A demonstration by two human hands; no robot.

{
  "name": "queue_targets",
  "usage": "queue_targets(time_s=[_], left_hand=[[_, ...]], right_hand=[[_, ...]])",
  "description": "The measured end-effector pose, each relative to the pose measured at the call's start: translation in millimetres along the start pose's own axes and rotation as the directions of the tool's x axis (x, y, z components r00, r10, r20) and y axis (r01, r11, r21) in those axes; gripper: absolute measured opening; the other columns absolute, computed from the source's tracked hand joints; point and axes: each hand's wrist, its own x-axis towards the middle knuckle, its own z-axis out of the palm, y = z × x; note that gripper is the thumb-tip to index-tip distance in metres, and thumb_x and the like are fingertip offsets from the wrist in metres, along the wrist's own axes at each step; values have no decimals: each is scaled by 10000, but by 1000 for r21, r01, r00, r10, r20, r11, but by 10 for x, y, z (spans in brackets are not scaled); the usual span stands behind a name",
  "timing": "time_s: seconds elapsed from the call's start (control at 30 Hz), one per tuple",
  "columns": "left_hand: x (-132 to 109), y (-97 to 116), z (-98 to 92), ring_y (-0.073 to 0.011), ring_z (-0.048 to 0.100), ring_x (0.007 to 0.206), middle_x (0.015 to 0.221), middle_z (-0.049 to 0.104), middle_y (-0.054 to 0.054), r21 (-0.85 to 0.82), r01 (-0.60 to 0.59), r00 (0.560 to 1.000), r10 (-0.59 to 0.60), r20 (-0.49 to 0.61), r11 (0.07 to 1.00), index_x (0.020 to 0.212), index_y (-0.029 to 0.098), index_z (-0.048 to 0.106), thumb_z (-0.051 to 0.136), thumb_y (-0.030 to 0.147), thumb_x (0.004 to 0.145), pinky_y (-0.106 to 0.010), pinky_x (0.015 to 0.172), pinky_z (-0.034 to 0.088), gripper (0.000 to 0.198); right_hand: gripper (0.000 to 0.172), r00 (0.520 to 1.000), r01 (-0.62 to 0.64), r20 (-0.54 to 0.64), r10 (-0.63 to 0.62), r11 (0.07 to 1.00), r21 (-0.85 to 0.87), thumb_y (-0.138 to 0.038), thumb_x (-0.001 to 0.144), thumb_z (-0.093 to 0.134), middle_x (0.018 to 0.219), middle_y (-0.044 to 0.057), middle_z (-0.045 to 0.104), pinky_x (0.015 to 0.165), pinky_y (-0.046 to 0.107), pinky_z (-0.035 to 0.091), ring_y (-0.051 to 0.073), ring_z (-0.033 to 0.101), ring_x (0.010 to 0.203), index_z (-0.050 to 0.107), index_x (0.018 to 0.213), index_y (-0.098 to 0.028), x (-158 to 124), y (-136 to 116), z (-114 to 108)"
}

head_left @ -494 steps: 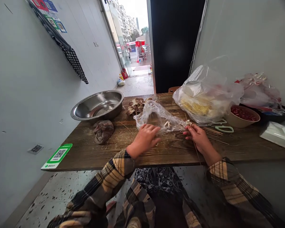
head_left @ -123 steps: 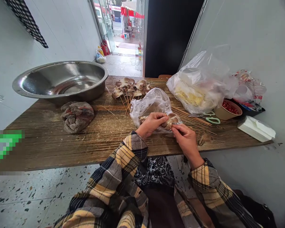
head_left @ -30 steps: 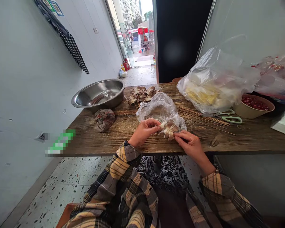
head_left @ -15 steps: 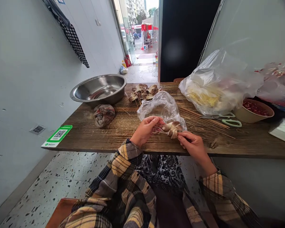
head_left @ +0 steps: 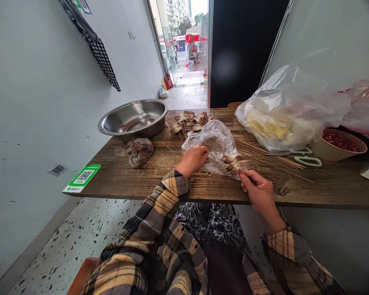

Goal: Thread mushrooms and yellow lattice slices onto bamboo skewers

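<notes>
My right hand (head_left: 258, 187) pinches a mushroom skewer (head_left: 235, 163), its brown-capped oyster mushroom pieces bunched just beyond the fingertips. The skewer is held over the near side of a crumpled clear plastic bag (head_left: 213, 137). Curled fingers of my left hand (head_left: 194, 159) are at the left part of that bag; whatever lies between them is hidden. Behind the bag lies a pile of mushroom skewers (head_left: 189, 119) with thin sticks pointing toward me.
A steel basin (head_left: 133, 119) stands back left, with a balled-up rag (head_left: 140, 152) before it. To the right are loose bamboo sticks (head_left: 270, 157), green-handled scissors (head_left: 307, 161), a bulging plastic bag (head_left: 273, 119) and a tub of red contents (head_left: 338, 147). A QR-code card (head_left: 82, 178) lies at the left edge.
My left hand has come away from the mushroom pieces and moved to the bag, fingers curled. The skewer stays in my right hand. The view has shifted slightly.
</notes>
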Motion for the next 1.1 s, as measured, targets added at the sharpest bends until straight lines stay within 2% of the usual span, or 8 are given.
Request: queue_targets(time_s=[0.23,0.4,0.47,0.57,0.67,0.8,0.93,1.1], left_hand=[[138,-67,159,-244,585,813,870,633,-116,223,13,997,-29,69,975,715,172,689,600,174,761,-340,697,406,99],[154,-108,38,-149,511,662,713,581,-24,-152,56,988,-77,-131,987,692,177,603,593,180,747,-278,623,382,56],[123,-65,-29,-116,489,601,650,548,9,-432,73,972,-161,-173,899,702,173,564,609,202,739,-248,582,375,65],[41,43,-73,-89,498,538,613,539,31,-763,94,961,-258,-98,640,728,173,527,645,249,724,-221,537,383,140],[-30,147,-40,-86,543,541,624,557,31,-896,98,952,-302,-42,434,732,171,514,667,249,693,-213,535,412,176],[-56,221,38,-76,562,533,658,584,35,-951,105,943,-333,2,292,805,165,544,678,230,669,-200,528,421,201],[-42,245,115,-76,573,551,670,598,23,-949,115,957,-289,27,292,869,145,604,657,235,693,-203,550,438,205],[14,178,208,-99,568,584,685,583,10,-870,114,968,-251,-11,479,858,146,611,614,263,760,-226,560,437,152]], right_hand=[[230,999,8,34,-8,1000,-14,-390,831,662,788,8,582,477,228,392,98,503,579,738,940,-202,-8,-75,12],[214,998,-1,58,1,1000,0,-376,831,666,791,6,581,489,227,398,98,513,589,741,936,-204,-3,-72,9],[209,997,0,74,0,1000,-3,-373,834,664,791,6,585,483,226,395,97,516,584,744,934,-207,-1,-63,4],[191,994,28,107,-27,1000,-9,-362,834,666,782,6,597,492,230,399,96,520,578,750,919,-213,3,-56,3],[179,991,48,129,-45,999,-18,-354,831,667,775,9,609,501,236,401,98,526,575,755,897,-213,4,-69,6],[180,987,69,145,-62,997,-41,-350,831,661,747,11,608,497,238,401,102,527,566,760,885,-210,-1,-110,9],[187,979,91,186,-80,995,-48,-356,823,662,756,20,617,492,240,412,106,534,560,765,868,-206,2,-142,12],[188,996,23,90,-23,1000,-2,-363,807,687,758,10,615,499,231,406,96,520,566,762,883,-208,9,-89,18]])
